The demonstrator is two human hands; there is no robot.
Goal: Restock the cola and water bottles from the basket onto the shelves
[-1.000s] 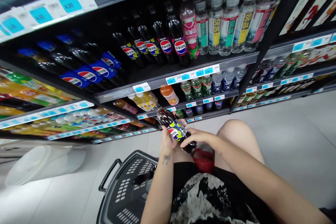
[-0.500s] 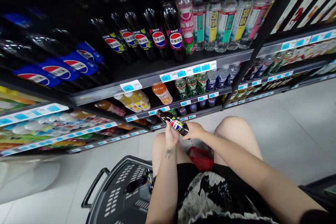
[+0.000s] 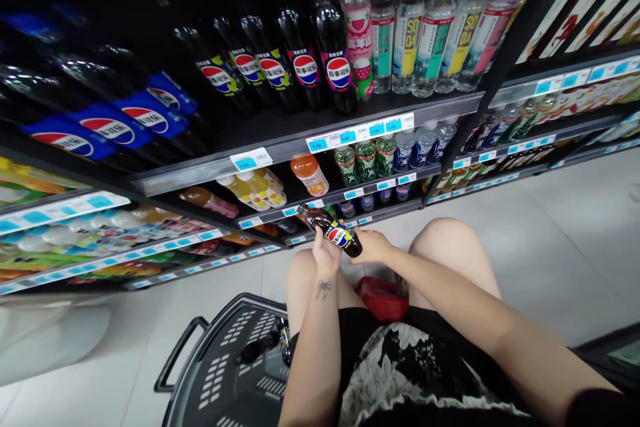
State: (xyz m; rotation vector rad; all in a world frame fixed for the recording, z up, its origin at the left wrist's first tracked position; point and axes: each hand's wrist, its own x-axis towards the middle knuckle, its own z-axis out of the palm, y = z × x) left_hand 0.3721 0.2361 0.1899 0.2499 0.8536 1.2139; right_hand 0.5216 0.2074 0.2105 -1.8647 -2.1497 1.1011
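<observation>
A small dark cola bottle (image 3: 331,231) with a yellow, red and blue label lies tilted between both my hands, cap pointing up left toward the shelves. My left hand (image 3: 324,255) grips it from below, fingers wrapped round its middle. My right hand (image 3: 371,248) is closed on its base end. I am crouched, knees (image 3: 440,240) in front of the lower shelves. More cola bottles (image 3: 300,67) of the same kind stand on the upper shelf.
A dark plastic shopping basket (image 3: 225,373) with another bottle inside sits on the floor at my left. A red object (image 3: 383,297) lies between my legs. Shelves (image 3: 310,147) with price tags hold soda, juice and water bottles. Pale tiled floor (image 3: 550,233) extends right.
The bottle and both hands have moved up and away from my lap toward the lower shelf. The view has shifted down the shelving and the basket now sits lower left.
</observation>
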